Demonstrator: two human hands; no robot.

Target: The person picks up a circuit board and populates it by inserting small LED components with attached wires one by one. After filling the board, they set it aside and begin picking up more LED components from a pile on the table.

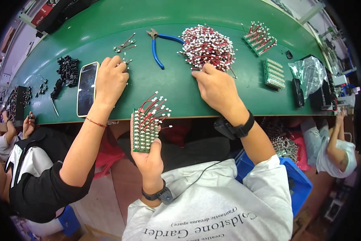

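Note:
My left hand [150, 158] grips a green circuit board panel [145, 138] with rows of small white connectors. Short red and black wires with white plugs rise from its upper part. At the near edge of a heaped pile of red wire leads with white plugs [208, 44], my right hand [215, 86] is closed, thumb and fingers pinched together. A small dark bit shows at its fingertips, too small to name. Black bands circle both my wrists.
Blue-handled cutters [156, 52] lie left of the pile. A co-worker's hand [111, 78] reaches in beside a phone [87, 89] and loose leads [126, 45]. At right sit a wired board [260, 39], a board stack [274, 74] and a plastic bag [310, 74]. A blue bin [298, 176] stands below.

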